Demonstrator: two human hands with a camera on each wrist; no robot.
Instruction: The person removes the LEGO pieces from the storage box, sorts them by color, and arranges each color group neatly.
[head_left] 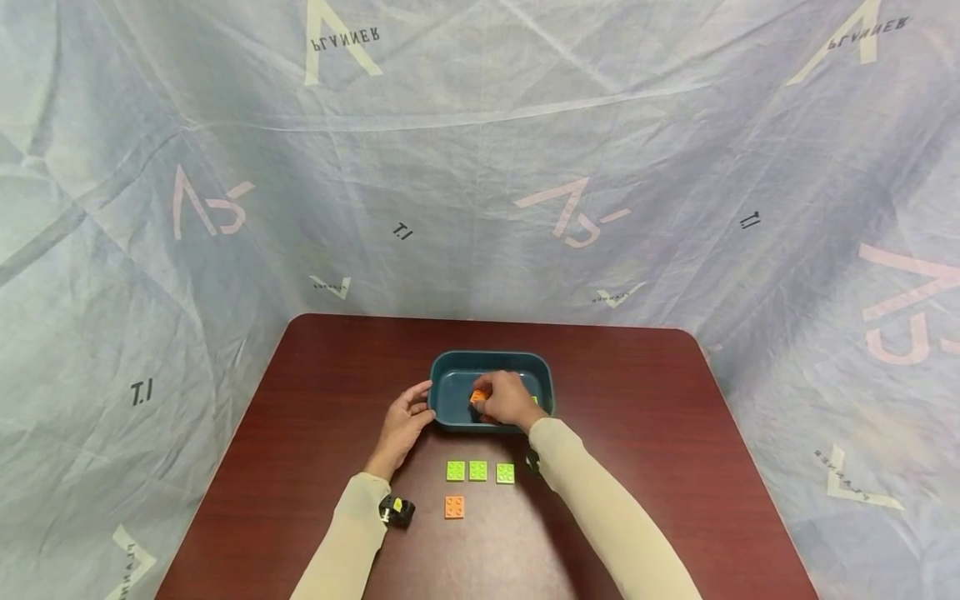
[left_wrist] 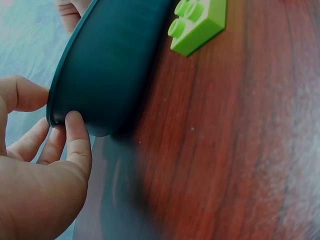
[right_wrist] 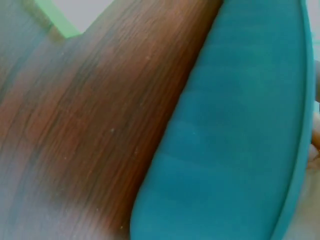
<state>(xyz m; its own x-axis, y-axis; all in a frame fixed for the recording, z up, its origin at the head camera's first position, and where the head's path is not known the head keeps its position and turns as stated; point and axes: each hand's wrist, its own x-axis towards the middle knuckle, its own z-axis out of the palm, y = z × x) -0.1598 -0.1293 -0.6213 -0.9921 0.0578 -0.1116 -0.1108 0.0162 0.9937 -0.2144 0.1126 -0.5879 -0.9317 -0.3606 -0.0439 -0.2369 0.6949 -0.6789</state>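
A dark teal rectangular tub stands on the table. My right hand reaches into it and pinches an orange toy brick between thumb and fingers. Darker pieces show just under that brick, partly hidden by the hand. A bit of lime green shows inside the tub, near the right wrist. My left hand touches the tub's left end, fingertips against the rim and outer wall, as the left wrist view shows close up. The right wrist view shows mostly the tub's outer wall, with fingers partly seen beyond the rim.
In front of the tub lie three lime green bricks in a row, with another orange brick nearer me. The dark red wooden table has grey printed cloth hanging behind it and at both sides.
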